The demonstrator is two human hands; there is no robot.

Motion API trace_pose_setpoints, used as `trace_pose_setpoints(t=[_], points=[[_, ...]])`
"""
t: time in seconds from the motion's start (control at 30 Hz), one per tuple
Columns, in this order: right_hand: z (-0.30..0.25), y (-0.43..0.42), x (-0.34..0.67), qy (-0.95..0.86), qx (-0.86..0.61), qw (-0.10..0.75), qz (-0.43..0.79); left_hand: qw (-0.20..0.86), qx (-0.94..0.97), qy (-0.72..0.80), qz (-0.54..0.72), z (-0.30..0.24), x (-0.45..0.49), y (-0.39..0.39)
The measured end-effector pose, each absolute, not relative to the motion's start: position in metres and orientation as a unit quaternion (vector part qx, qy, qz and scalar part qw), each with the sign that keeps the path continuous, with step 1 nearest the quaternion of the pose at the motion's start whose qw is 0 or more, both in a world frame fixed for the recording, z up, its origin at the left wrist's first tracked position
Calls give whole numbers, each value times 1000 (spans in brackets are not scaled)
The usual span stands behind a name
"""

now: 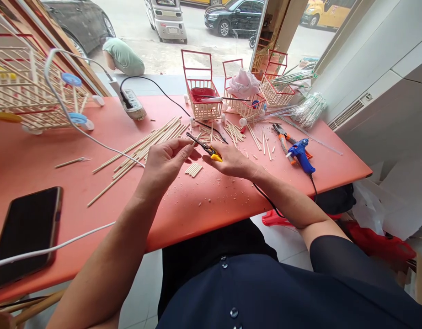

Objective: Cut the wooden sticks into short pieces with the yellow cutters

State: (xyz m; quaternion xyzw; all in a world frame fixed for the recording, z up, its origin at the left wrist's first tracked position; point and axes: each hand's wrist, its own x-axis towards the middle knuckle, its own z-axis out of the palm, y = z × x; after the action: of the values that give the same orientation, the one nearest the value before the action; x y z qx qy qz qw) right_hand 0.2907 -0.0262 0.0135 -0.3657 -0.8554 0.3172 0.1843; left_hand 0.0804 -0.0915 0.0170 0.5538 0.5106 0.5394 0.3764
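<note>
Thumb and fingers of my left hand (pixel 168 160) pinch a short wooden stick (pixel 197 138). My right hand (pixel 231 160) is wrapped round pliers with yellow grips (pixel 216 157), their dark jaws reaching left to the stick. Whether the jaws are closed on it is too small to tell. Below the hands lies a neat row of short cut sticks (pixel 194 170). Long wooden sticks (pixel 145 146) are heaped behind my left hand, and more short pieces (pixel 235 132) lie beyond my right.
Small stick-built carts (pixel 206 107) stand along the back, with a larger one (pixel 25 91) at left. A blue glue gun (pixel 301 155) and orange-handled pliers (pixel 282 139) lie right. A phone (pixel 29 228), power strip (pixel 132 104) and white cable (pixel 101 145) are left.
</note>
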Motion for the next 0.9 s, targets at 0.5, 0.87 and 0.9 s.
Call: trace_pose_setpoints(t=[0.5,0.87,0.9], points=[[16,-29,288,-859,-373,182,298,284,572,558,530,22,89,-94],[27,-21,298,-855,-328,119,384,304,567,554,528,18,92,-95],[27,-21,297,-854,-334,119,382,303,568,552,530,18,92,-95]])
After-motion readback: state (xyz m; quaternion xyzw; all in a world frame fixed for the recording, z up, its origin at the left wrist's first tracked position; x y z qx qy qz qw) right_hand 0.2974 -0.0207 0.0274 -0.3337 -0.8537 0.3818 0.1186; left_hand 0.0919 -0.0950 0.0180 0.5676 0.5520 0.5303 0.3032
